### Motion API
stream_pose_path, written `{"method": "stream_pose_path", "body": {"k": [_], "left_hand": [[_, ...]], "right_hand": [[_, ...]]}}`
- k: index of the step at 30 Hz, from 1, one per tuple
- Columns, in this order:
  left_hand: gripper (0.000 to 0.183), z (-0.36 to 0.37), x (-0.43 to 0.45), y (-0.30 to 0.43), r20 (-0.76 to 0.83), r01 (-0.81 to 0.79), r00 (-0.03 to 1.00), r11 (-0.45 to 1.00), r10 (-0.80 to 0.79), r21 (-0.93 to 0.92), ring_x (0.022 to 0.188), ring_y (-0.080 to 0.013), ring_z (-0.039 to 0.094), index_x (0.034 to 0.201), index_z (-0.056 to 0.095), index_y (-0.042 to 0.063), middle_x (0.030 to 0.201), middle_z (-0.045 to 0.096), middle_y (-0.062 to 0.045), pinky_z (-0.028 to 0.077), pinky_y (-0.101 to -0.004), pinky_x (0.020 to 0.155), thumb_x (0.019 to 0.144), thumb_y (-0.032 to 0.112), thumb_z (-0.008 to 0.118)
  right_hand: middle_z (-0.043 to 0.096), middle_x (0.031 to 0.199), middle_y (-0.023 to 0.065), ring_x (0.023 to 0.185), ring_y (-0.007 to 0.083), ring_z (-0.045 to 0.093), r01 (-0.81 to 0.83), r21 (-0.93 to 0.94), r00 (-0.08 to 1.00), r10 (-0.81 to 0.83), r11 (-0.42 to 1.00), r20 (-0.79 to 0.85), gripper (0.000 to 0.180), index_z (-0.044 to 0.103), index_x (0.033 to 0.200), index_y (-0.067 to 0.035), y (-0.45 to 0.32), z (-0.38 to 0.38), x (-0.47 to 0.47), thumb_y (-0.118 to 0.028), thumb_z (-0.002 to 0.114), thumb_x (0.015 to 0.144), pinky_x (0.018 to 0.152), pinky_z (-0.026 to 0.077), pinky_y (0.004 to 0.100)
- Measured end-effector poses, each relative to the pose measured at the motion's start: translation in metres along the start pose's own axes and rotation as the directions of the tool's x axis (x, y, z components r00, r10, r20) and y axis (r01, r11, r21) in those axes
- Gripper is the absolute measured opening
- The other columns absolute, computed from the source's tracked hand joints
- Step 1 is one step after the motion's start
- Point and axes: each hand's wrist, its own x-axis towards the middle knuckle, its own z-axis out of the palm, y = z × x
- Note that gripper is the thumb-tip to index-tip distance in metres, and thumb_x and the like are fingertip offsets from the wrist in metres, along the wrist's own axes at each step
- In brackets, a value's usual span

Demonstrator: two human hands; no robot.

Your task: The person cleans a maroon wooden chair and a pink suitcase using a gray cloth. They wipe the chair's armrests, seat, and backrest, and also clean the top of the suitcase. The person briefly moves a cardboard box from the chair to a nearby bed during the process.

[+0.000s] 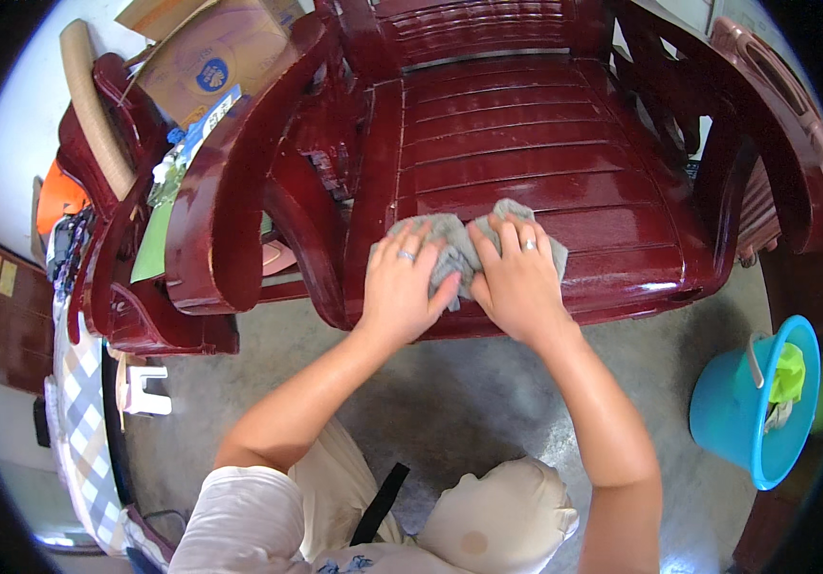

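Observation:
A grey cloth (447, 228) lies bunched on the front part of the seat of a dark red lacquered wooden armchair (512, 147). My left hand (405, 276) presses on the cloth's left part, fingers spread over it and thumb towards the middle. On its right part rests my right hand (519, 276), palm down, close beside the left one. Both hands wear a ring. Some of the cloth is hidden under the palms. The slatted seat around the cloth looks glossy, with pale marks along its left side.
A blue bucket (723, 402) with a lime-green cloth (788, 373) inside stands on the floor at the right. Left of the armchair are another red wooden seat (167, 326), a cardboard box (217, 64) and a white stool (147, 391). Folded pinkish plastic furniture (806, 118) leans at the right.

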Motion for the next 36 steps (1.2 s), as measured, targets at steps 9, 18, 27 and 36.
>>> {"method": "stream_pose_path", "body": {"k": [9,18,27,36], "left_hand": [[0.047,-0.084,-0.032,0.002,0.248,-0.178,0.947,0.976,0.205,-0.126,0.089,-0.0286,0.059,0.101,0.059,0.013,0.098,0.057,-0.008,0.053,-0.0416,0.069,0.065,0.033,0.082],[0.052,-0.247,0.023,-0.059,-0.163,0.053,0.986,0.981,-0.022,0.188,0.115,-0.0394,0.049,0.12,0.058,0.005,0.128,0.05,-0.018,0.041,-0.047,0.098,0.075,0.024,0.077],[0.054,-0.23,0.061,-0.149,0.157,0.186,0.974,0.969,-0.161,-0.16,0.13,-0.0435,0.041,0.13,0.045,-0.007,0.138,0.041,-0.028,0.032,-0.0465,0.111,0.095,0.031,0.059],[0.045,-0.185,0.114,-0.214,0.079,0.256,0.966,0.94,-0.244,-0.224,0.129,-0.0401,0.045,0.125,0.055,-0.002,0.137,0.05,-0.023,0.035,-0.0482,0.109,0.09,0.025,0.063]], "right_hand": [[0.054,0.112,0.014,0.104,0.0342,0.051,0.046,0.365,0.999,-0.032,0.93,-0.042,0.061,0.056,0.124,-0.007,-0.044,-0.007,-0.022,-0.001,0.071,0.065,0.089,0.041,0.0466],[0.049,0.132,0.0188,0.122,0.04,0.048,0.508,0.673,0.833,-0.106,0.537,-0.543,0.046,0.062,0.119,-0.009,-0.13,-0.067,0.156,0.004,0.057,0.075,0.105,0.039,0.0445],[0.056,0.122,0.0186,0.123,0.037,0.049,0.43,0.754,0.903,-0.231,0.497,-0.362,0.041,0.058,0.114,0.0,-0.126,-0.003,0.263,-0.03,0.05,0.087,0.107,0.034,0.0464],[0.052,0.126,0.0195,0.121,0.0412,0.044,0.058,0.763,0.989,0.068,0.644,-0.133,0.041,0.052,0.122,-0.003,-0.134,0.008,0.307,-0.015,0.051,0.084,0.108,0.034,0.0476]]}}
